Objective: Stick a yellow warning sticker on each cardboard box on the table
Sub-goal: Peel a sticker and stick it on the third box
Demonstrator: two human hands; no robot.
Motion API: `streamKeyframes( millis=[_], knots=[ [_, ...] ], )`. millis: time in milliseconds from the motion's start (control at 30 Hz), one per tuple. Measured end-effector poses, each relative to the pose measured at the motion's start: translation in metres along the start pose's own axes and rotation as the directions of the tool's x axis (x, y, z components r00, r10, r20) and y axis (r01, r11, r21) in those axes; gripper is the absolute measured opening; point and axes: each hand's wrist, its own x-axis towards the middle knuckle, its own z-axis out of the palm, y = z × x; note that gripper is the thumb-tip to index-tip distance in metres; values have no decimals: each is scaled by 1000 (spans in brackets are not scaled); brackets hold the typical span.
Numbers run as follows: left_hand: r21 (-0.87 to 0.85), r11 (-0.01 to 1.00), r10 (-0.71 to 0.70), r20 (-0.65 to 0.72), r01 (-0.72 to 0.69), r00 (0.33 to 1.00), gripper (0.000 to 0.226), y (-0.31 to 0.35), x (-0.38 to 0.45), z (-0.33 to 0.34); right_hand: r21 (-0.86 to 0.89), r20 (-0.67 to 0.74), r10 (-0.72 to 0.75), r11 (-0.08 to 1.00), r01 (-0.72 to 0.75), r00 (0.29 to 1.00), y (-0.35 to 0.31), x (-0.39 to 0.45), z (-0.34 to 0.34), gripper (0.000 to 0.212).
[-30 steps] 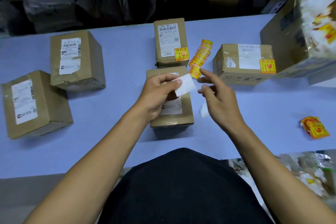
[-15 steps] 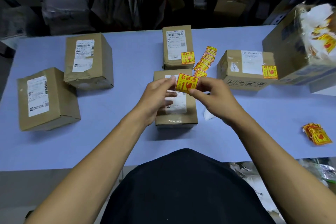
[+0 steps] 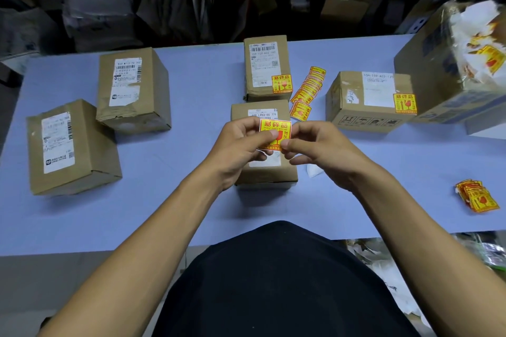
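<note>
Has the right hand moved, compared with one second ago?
Yes. The right hand came leftward over the near box, meeting the left hand on the yellow sticker.

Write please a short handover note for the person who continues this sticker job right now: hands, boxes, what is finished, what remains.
Hands: left hand and right hand together pinch one yellow sticker above the near middle box; whether its backing is off cannot be told.
Done: far middle box and right box each carry a sticker.
Left: the near middle box, then the two left boxes, which show only shipping labels.
Supplies: a fanned row of stickers between the middle and right boxes, and a small pile at the table's right edge.
</note>
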Motion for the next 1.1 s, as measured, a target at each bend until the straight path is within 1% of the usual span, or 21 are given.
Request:
streamKeyframes(
  millis=[100,200,267,333,433,567,700,1000,1100],
  knots=[
    [-6,1000,6,22,-6,1000,10,6,-2,-2,83,-46,-16,996,19,999,-8,-2,-5,13],
    [-4,1000,5,42,-5,999,12,13,-4,-3,84,-66,-36,996,41,997,-15,-3,-5,16],
    [-2,1000,4,47,-4,999,10,17,-6,-2,100,-51,-41,994,46,998,-18,-4,0,17],
    [-3,1000,21,39,-21,999,2,20,-7,0,123,-28,-53,991,56,998,-19,-6,5,16],
    [-40,998,42,54,-40,998,9,22,-6,-1,178,-21,-59,982,62,998,-23,-8,6,16],
    [-53,998,38,117,-32,992,4,28,-8,-2,239,21,-44,970,38,999,-29,-9,1,21],
    [-34,999,39,179,-33,983,16,31,-9,-4,249,85,-54,968,31,995,-31,-9,1,26],
    [-65,996,76,240,-62,968,19,34,-8,-9,283,138,-107,957,65,985,-28,-6,5,20],
    [-102,993,89,227,-67,970,13,31,-8,-9,308,134,-129,948,83,983,-27,-5,8,20]
  ],
)
